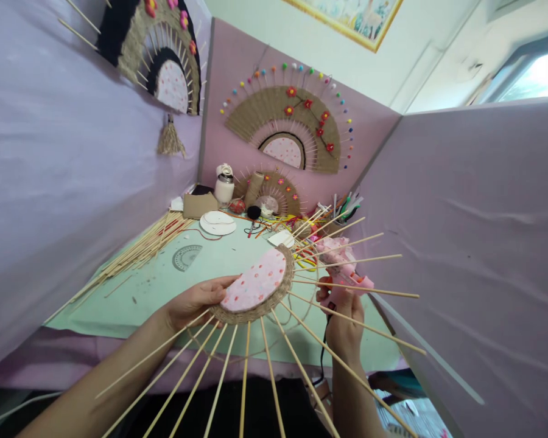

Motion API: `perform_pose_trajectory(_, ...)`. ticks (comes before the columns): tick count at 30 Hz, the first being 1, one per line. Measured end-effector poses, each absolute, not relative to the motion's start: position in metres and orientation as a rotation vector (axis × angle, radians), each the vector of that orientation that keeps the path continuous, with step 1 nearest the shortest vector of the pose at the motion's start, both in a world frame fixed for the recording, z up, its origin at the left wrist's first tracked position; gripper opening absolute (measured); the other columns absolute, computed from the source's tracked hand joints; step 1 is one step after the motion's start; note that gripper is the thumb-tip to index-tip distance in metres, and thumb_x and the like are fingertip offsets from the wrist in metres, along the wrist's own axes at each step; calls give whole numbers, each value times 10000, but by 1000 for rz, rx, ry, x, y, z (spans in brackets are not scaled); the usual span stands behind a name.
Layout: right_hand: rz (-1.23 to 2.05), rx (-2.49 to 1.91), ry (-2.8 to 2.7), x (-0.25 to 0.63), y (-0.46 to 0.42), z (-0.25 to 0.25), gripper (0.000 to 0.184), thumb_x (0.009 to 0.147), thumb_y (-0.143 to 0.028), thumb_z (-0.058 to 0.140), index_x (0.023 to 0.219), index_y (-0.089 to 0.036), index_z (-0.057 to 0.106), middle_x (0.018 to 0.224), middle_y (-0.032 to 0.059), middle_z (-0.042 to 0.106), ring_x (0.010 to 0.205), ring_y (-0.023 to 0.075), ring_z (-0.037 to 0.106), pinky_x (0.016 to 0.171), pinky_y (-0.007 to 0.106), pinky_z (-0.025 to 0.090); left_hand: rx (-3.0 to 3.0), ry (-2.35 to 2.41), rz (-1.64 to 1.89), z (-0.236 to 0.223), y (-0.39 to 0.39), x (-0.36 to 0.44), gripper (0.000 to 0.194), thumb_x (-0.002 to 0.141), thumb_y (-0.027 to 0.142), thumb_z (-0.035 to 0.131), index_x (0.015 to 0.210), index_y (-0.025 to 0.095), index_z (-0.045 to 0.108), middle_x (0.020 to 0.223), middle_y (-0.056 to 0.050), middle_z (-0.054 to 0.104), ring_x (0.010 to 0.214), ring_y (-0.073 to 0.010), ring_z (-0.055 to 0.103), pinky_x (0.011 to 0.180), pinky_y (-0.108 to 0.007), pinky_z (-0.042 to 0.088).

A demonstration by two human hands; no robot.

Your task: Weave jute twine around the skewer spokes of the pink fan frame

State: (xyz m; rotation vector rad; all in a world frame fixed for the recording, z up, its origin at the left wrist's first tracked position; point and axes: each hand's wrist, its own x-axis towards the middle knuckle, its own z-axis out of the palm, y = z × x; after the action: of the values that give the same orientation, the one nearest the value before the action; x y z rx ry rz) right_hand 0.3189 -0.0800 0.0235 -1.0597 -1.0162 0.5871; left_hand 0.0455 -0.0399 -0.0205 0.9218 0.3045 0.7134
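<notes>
Sticks [245,377] radiate from the half-disc [256,283], which my left grip [194,302] pinches near the tabletop's front edge [301,360]. My right grip [346,325] grasps the glue gun [363,281]; positioning appears underway, requiring stick clearance.

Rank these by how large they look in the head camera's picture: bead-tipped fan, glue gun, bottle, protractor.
1. Bead-tipped fan
2. Glue gun
3. Bottle and protractor: too alike to rank.
</notes>
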Motion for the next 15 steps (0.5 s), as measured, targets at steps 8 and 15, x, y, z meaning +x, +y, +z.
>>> perform_pose_trajectory(8,577,-1093,-990,317,-80,25,501,823,-618,504,919,-141,625,801,69,624,591,123,495,477,244,359,920,294,719,-18,-41,46,713,770,351,687,1395,108,443,1062,-159,658,885,-220,633,733,-284,482)
perform_pose_trajectory(15,583,-1098,-951,315,-81,29,554,785,-665,526,914,-135,619,800,64,629,588,110,505,471,218,359,892,298,720,-19,-40,46,651,771,328,689,1355,117,496,1058,-145,654,850,-189,628,726,-269,477)
